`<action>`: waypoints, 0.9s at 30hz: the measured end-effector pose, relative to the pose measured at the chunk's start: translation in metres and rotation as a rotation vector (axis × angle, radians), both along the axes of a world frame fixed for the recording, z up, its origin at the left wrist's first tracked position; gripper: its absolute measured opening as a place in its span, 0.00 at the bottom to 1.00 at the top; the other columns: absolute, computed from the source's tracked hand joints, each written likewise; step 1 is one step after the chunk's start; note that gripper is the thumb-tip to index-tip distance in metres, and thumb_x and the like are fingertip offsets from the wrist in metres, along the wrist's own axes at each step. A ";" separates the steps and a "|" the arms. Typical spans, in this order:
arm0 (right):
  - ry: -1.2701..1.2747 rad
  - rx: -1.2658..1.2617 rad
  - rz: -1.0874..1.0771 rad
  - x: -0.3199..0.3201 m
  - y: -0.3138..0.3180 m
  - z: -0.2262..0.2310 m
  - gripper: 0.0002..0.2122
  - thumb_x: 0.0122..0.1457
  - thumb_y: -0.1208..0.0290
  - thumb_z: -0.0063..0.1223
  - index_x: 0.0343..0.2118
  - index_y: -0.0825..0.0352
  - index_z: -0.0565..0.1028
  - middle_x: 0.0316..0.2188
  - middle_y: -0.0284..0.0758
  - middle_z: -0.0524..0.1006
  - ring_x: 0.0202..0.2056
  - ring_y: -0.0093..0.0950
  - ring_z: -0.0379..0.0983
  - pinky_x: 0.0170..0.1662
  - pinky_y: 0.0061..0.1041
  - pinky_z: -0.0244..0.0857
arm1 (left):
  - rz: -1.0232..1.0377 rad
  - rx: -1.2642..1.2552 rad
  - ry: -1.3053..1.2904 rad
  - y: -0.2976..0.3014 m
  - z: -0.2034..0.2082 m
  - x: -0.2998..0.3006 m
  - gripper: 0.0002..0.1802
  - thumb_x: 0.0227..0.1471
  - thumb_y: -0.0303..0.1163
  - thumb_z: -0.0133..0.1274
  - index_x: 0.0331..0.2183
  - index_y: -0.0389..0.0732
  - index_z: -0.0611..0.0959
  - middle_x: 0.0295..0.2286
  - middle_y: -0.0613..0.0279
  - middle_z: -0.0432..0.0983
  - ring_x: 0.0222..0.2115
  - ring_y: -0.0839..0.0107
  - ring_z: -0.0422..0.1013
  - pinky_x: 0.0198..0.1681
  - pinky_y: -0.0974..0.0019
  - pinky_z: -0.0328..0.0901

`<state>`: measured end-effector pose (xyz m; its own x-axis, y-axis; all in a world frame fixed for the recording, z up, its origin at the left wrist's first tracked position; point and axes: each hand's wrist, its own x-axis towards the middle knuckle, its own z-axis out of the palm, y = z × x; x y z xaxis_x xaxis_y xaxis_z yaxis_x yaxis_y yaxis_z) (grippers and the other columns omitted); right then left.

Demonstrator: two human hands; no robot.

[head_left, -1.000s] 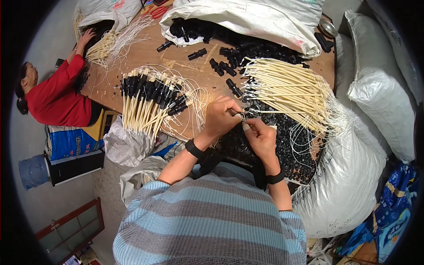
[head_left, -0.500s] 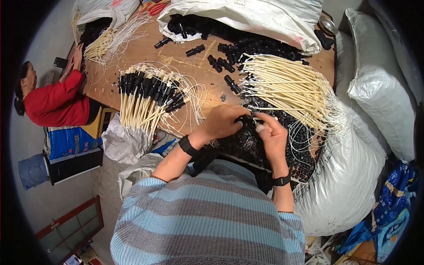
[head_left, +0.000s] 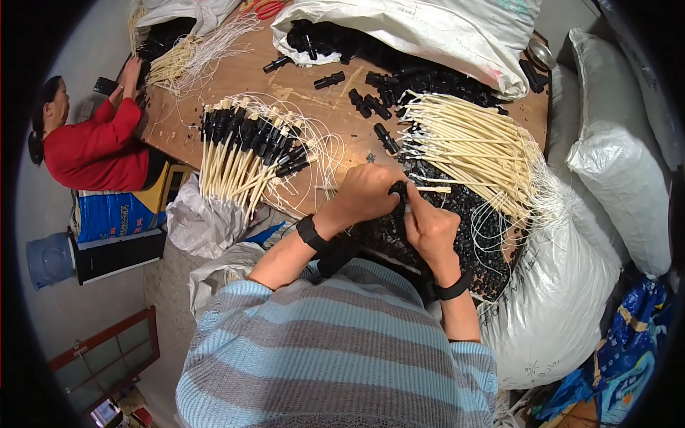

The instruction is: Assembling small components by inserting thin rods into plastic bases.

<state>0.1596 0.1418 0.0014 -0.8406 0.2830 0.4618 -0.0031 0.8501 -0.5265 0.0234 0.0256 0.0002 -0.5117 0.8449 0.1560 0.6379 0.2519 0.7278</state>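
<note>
Close together at the table's near edge, both my hands are closed around one small black plastic fitting (head_left: 398, 190). My left hand (head_left: 367, 192) grips it from the left, fingers curled. My right hand (head_left: 432, 225) presses on its other side with thumb and fingers pinched together; the fingertips hide most of the part. A cream rod end (head_left: 434, 190) shows just beyond my right fingers. To the right lies a fanned bundle of cream rods (head_left: 471, 146) with white cords. Left of my hands, another bundle carries black fittings (head_left: 246, 139) on its ends.
An open white sack (head_left: 421, 36) spills loose black fittings (head_left: 389, 89) at the table's far side. Black scraps (head_left: 478, 246) cover the near right corner. Full white sacks (head_left: 564, 299) crowd the right. A person in red (head_left: 96, 150) works at the far left.
My hands have drawn closer together around the fitting. My right fingers, spread before, are now pinched in, and the pale rod end shows beyond them. The whole view has shifted slightly.
</note>
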 end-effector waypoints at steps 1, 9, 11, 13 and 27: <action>0.009 -0.016 0.027 0.000 0.002 -0.004 0.18 0.49 0.80 0.56 0.46 0.64 0.78 0.18 0.40 0.76 0.14 0.31 0.70 0.21 0.24 0.64 | 0.005 0.001 -0.015 -0.002 -0.002 0.000 0.16 0.36 0.24 0.55 0.33 0.43 0.84 0.26 0.52 0.78 0.29 0.52 0.74 0.32 0.56 0.68; -0.078 0.038 0.037 -0.001 0.001 -0.002 0.20 0.48 0.81 0.56 0.47 0.64 0.78 0.20 0.38 0.78 0.15 0.31 0.70 0.22 0.25 0.65 | 0.079 -0.035 -0.016 -0.006 -0.004 0.001 0.16 0.36 0.25 0.56 0.33 0.42 0.84 0.26 0.52 0.79 0.29 0.51 0.75 0.33 0.56 0.68; -0.093 0.114 0.056 0.000 0.002 -0.001 0.20 0.48 0.80 0.56 0.47 0.64 0.78 0.21 0.38 0.78 0.16 0.32 0.71 0.22 0.26 0.65 | 0.055 -0.037 -0.003 -0.005 -0.006 0.001 0.16 0.35 0.25 0.56 0.33 0.42 0.84 0.26 0.52 0.79 0.29 0.51 0.75 0.33 0.56 0.69; -0.107 0.191 0.076 0.001 0.004 -0.003 0.21 0.48 0.80 0.56 0.48 0.63 0.77 0.23 0.38 0.78 0.17 0.32 0.72 0.22 0.26 0.66 | 0.063 -0.043 -0.029 -0.008 -0.004 -0.004 0.15 0.35 0.25 0.56 0.33 0.42 0.84 0.26 0.52 0.79 0.29 0.51 0.75 0.33 0.55 0.69; -0.329 -0.795 -0.080 -0.030 -0.014 0.006 0.08 0.53 0.76 0.62 0.36 0.69 0.77 0.16 0.20 0.62 0.19 0.11 0.53 0.21 0.15 0.47 | 0.014 0.038 0.416 -0.032 0.007 -0.005 0.14 0.32 0.24 0.56 0.29 0.46 0.80 0.19 0.66 0.71 0.22 0.67 0.73 0.22 0.65 0.64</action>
<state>0.1295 0.1278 0.0077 -0.8605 0.4831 -0.1616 0.2982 0.2205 -0.9287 0.0183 -0.0063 0.0076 -0.4098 0.8280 0.3826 0.8761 0.2405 0.4179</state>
